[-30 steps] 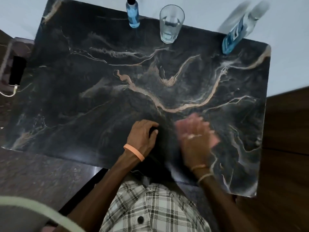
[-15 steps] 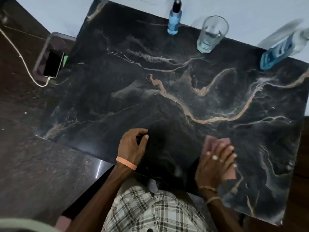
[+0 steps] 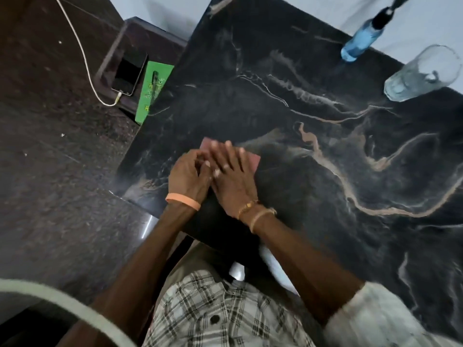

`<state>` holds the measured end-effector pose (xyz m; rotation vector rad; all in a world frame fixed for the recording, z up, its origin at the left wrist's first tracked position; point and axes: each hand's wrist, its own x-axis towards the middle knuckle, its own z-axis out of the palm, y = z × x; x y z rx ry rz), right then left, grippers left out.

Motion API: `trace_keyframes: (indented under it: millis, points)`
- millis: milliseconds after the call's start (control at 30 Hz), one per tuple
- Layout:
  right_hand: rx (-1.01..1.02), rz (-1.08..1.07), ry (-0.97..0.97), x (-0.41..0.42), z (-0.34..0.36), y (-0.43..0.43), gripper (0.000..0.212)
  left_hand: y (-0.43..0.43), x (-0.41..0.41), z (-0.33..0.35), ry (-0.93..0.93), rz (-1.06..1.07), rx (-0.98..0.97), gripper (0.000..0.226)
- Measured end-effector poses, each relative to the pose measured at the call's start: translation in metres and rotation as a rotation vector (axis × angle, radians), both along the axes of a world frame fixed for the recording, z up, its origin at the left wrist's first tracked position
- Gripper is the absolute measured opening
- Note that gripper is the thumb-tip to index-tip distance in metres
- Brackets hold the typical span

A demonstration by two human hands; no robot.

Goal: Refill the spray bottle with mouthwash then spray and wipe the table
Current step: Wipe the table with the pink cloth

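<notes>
A pink cloth [image 3: 254,160] lies flat on the black marble table [image 3: 313,171] near its front left corner. My right hand [image 3: 231,176] presses on the cloth with straight fingers. My left hand [image 3: 188,175] rests on the table right beside it, fingers loosely curled, touching the right hand; whether it touches the cloth is hidden. The small spray bottle [image 3: 360,40] with blue liquid and a black top stands at the table's far edge. The big mouthwash bottle is out of view.
A clear drinking glass [image 3: 421,73] stands at the far right, next to the spray bottle. Left of the table, a low stand holds a phone [image 3: 129,73] on a white cable and a green card [image 3: 152,91]. Dark floor lies on the left.
My right hand has slid the cloth leftward across the table, ending against my left hand. The view has swung to the left, so the mouthwash bottle has left the frame.
</notes>
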<state>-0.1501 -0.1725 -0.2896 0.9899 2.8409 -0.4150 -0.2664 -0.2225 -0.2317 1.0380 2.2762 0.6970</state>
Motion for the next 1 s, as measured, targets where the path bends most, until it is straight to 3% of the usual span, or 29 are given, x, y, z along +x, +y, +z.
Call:
trace_keyframes:
  millis: [133,200,300,367,433,500,633,767,867,1000]
  points:
    - [0.029,0.259,-0.012,0.067,-0.006,-0.011,0.059,-0.014,-0.017,0.004,-0.099,-0.166,-0.058,0.025]
    - [0.064,0.21,-0.07,0.111,0.0,0.018,0.054,-0.018,-0.019,0.008,-0.14,-0.207,-0.019,0.025]
    - [0.087,-0.263,-0.215,0.148,0.015,0.084,0.062,-0.013,-0.029,0.01,-0.182,-0.216,0.026,0.022]
    - [0.042,-0.706,-0.17,0.133,0.022,0.119,0.06,-0.005,-0.037,0.007,-0.171,-0.21,0.027,0.021]
    - [0.02,-0.921,-0.099,0.089,0.021,0.145,0.06,0.002,-0.046,0.003,-0.152,-0.186,0.031,0.021]
    - [0.019,-0.812,-0.102,0.033,0.015,0.154,0.059,0.008,-0.057,0.0,-0.125,-0.121,0.043,0.022]
    - [0.066,-0.292,-0.07,-0.076,0.01,0.09,0.068,0.011,-0.082,-0.001,-0.001,0.044,0.092,0.025]
    - [0.021,0.2,-0.005,-0.07,0.01,-0.022,0.058,-0.012,-0.08,-0.003,0.082,0.021,0.004,0.024]
    - [-0.004,0.246,0.03,0.007,0.002,-0.057,0.057,-0.037,-0.043,-0.005,0.01,-0.128,-0.031,0.024]
    - [0.083,-0.025,-0.014,0.143,0.004,-0.05,0.067,-0.053,0.038,-0.002,-0.07,-0.391,0.044,0.018]
